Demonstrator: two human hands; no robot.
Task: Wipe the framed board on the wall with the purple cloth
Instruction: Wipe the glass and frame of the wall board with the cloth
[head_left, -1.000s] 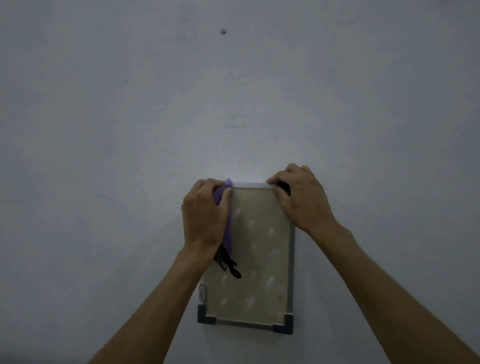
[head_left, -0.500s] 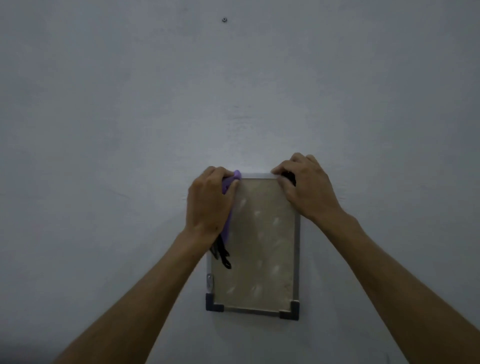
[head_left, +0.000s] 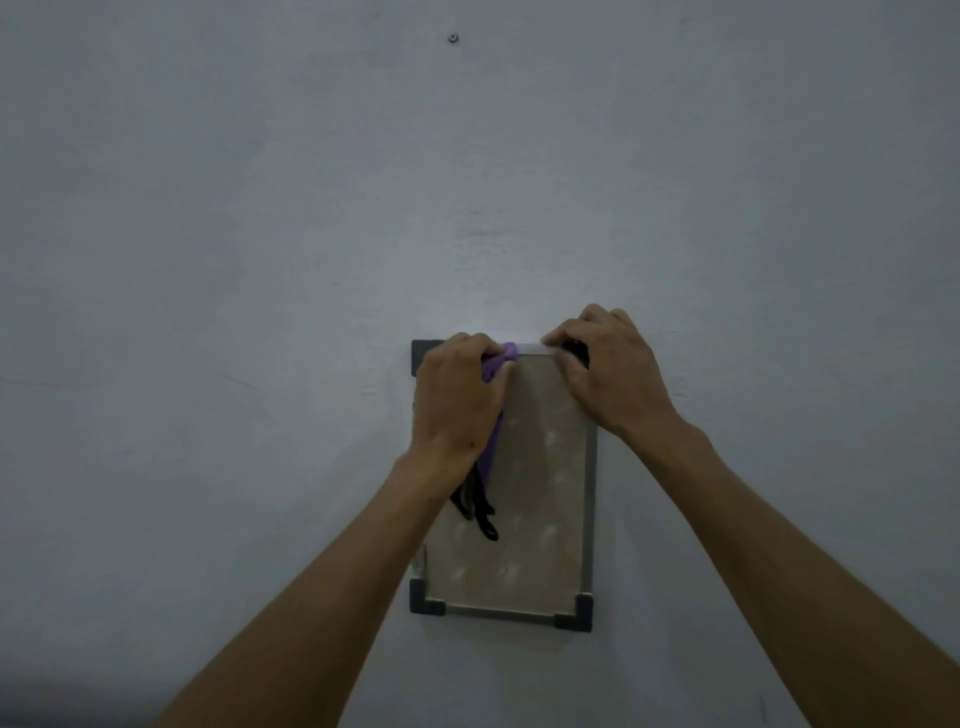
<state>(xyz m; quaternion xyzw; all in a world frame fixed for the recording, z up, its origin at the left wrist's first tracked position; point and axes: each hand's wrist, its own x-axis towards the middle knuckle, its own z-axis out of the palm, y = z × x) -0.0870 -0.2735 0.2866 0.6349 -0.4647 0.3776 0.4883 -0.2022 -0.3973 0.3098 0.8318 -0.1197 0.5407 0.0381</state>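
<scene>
Grey wall (head_left: 260, 260) carries the board (head_left: 540, 493). Left hand (head_left: 457, 400) bunches the soft cloth (head_left: 496, 364) near its top-left corner; right hand (head_left: 613, 369) grips the stiff top-right corner, steadying it.

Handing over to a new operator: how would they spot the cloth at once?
On the grey wall hangs one framed board. At its top left, the left hand grips the cloth: the only purple thing, with black strands trailing below the hand.
</scene>
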